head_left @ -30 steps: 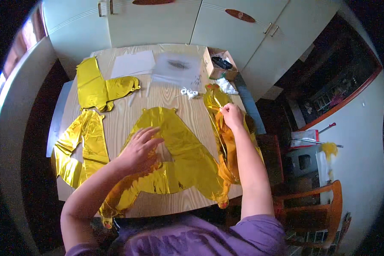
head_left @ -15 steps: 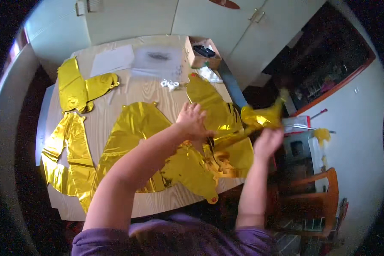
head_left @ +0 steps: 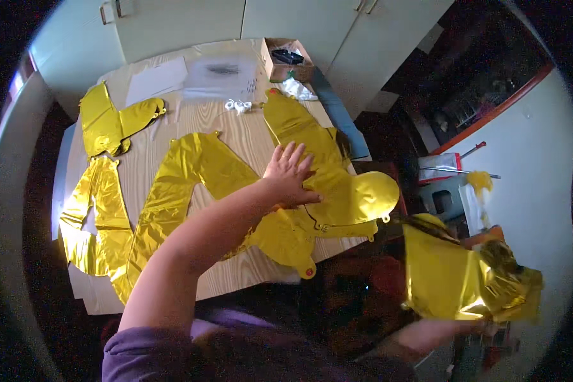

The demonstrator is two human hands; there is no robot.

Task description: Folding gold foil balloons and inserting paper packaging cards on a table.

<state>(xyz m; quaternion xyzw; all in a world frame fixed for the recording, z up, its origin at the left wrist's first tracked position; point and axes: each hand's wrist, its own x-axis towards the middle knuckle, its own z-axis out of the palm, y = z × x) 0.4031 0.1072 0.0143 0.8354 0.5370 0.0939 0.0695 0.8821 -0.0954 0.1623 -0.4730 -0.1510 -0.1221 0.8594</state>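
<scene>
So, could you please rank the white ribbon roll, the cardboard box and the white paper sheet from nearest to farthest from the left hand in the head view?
From the left hand, flat on gold foil:
1. White ribbon roll, just beyond it, mid-table.
2. Cardboard box, far right corner.
3. White paper sheet, far left side.

A single head-worn fisheye view looks steeply down from close above the tabletop (head_left: 235, 137), facing the pale cupboards (head_left: 191, 22) at the far end, straight edges bowing toward the dark rim, the person's own arms entering from below
</scene>
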